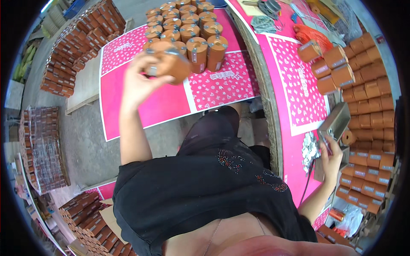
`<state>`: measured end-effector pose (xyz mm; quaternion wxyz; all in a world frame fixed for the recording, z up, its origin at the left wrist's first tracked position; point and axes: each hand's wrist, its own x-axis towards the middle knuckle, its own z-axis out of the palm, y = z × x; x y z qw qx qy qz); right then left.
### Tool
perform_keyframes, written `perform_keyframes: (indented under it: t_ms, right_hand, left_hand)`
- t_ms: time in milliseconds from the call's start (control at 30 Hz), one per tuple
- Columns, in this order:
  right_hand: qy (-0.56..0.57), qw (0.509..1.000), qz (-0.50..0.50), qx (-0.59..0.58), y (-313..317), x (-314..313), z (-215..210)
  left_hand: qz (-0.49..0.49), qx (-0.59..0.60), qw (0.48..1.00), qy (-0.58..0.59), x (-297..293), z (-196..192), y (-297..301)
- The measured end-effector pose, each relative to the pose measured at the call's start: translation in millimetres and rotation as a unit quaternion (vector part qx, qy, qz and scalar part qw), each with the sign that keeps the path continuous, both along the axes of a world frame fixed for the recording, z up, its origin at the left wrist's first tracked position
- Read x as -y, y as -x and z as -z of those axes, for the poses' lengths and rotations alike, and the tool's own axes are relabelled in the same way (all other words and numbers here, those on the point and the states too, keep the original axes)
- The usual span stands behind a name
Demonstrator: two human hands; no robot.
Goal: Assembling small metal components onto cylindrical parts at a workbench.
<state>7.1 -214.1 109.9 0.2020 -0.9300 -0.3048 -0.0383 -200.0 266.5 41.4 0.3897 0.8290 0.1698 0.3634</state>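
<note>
My left hand point(143, 81) is raised over the pink table, its fingers wrapped round an orange-brown cylinder point(176, 68) that is blurred and tilted. Right behind it, several like cylinders point(197, 53) stand upright in rows, with holes in their tops and grey strips on them. My right hand point(331, 158) is out at the right-hand table, fingers pinched together beside a wooden trough point(335, 119). What it holds, if anything, is too small to make out. Next to that hand lies a heap of small silvery pieces point(309, 149).
More cylinders are stacked along the right wall point(369, 121) and at the far left point(81, 42). A plastic-wrapped stack point(45, 147) stands on the floor at left. A rough board edge point(267, 98) divides the two pink-covered tables. An orange net bag point(311, 36) lies at the back right.
</note>
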Motion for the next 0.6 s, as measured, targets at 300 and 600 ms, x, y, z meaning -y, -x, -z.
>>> perform_keyframes:
  t_ms: [300, 600]
  right_hand:
    - [-0.018, 0.996, 0.066, -0.055, 12, -22, 34]
    - [0.015, 0.991, 0.118, -0.06, 17, -27, 44]
  left_hand:
    - [-0.302, -0.202, 0.931, 0.045, -139, 117, 27]
    - [-0.259, -0.151, 0.954, 0.033, -78, 272, -44]
